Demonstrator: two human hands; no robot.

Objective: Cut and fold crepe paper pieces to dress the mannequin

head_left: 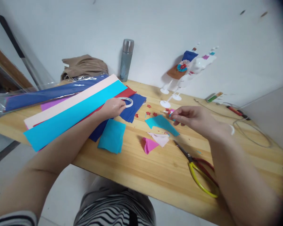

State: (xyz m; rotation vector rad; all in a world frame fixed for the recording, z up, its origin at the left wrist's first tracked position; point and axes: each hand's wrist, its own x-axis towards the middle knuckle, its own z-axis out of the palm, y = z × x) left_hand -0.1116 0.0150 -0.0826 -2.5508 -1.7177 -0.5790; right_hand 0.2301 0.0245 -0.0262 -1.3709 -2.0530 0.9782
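My left hand (113,109) grips a roll of white tape (129,103) by its near side, above dark blue paper (136,108). Fingers pinched together, my right hand (188,116) is over the far side of the table; small pink and blue bits show at its fingertips, too small to name. Below it lies a turquoise paper scrap (162,124). A pale pink piece (161,139) and a folded magenta piece (149,145) lie nearer me. Scissors (191,160) with yellow and red handles rest under my right forearm. Small red paper flowers (155,114) are scattered between my hands.
Long paper strips (77,110) lie at left beside a plastic-wrapped blue roll (52,94). A turquoise square (112,136) sits near the table edge. Behind stand a grey flask (126,61), brown cloth (85,67) and white doll forms on stands (165,103). A cable (252,142) curls at right.
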